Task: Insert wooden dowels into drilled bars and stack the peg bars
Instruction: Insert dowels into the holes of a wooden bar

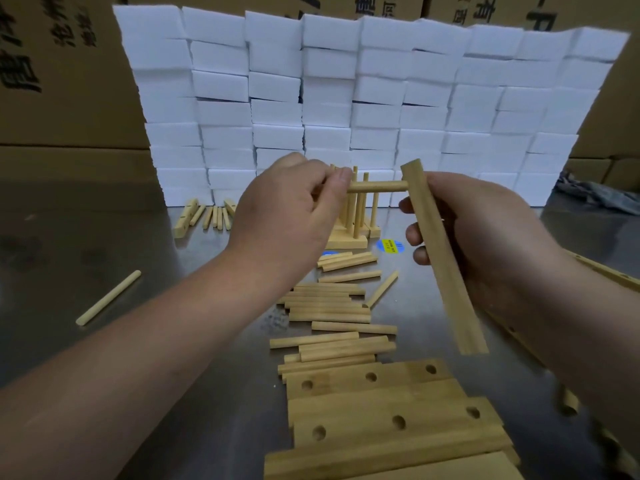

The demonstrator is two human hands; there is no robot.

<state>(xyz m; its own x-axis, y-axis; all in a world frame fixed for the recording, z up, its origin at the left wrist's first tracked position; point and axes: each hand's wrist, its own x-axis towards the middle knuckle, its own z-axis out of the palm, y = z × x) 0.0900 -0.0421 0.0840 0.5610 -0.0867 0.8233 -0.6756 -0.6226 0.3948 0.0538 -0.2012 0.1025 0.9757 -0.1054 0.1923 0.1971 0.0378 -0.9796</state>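
My right hand grips a drilled wooden bar, held on edge and tilted, above the table. My left hand pinches a wooden dowel that lies level, its right end meeting the bar near the bar's upper end. Behind my hands stand finished peg bars with upright dowels, partly hidden by my left hand. A loose pile of dowels lies on the table below my hands. Several drilled bars lie flat at the near edge.
A wall of white foam blocks lines the back of the metal table, with cardboard boxes behind. One stray dowel lies at left. A few bars and dowels rest by the foam. Another drilled bar lies under my right forearm.
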